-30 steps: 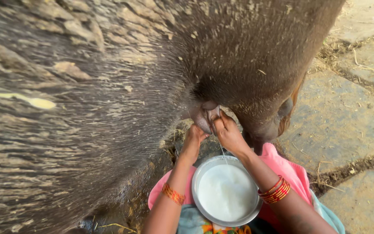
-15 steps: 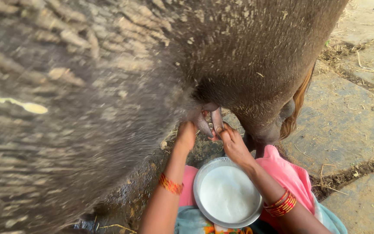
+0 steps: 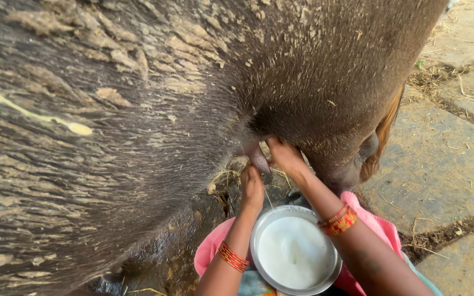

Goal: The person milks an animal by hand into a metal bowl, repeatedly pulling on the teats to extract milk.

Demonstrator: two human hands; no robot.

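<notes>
Compared with half a second ago, the right hand (image 3: 285, 155) has climbed to the top of its teat, hard against the udder (image 3: 281, 118), while the left hand (image 3: 252, 187) has slid down to the tip of the other teat (image 3: 259, 159). Each grip is closed: the left fist wraps the lower end of the grey teat, with a thin thread of milk seeming to fall from it, and the right fingers curl round a teat that they hide almost wholly. Below them a round steel bowl (image 3: 259, 227) sits propped on the person's lap against pink cloth (image 3: 377, 227), directly under the hands, with white frothy milk (image 3: 294, 252) filling it well up its sides yet short of the rim. By that level a good share of the milking looks done, though the alternating pulls suggest more is still to come. Dark, mud-caked hide of the animal (image 3: 111, 137) fills the left of the view, and stone paving (image 3: 440, 159) strewn with straw lies to the right.
</notes>
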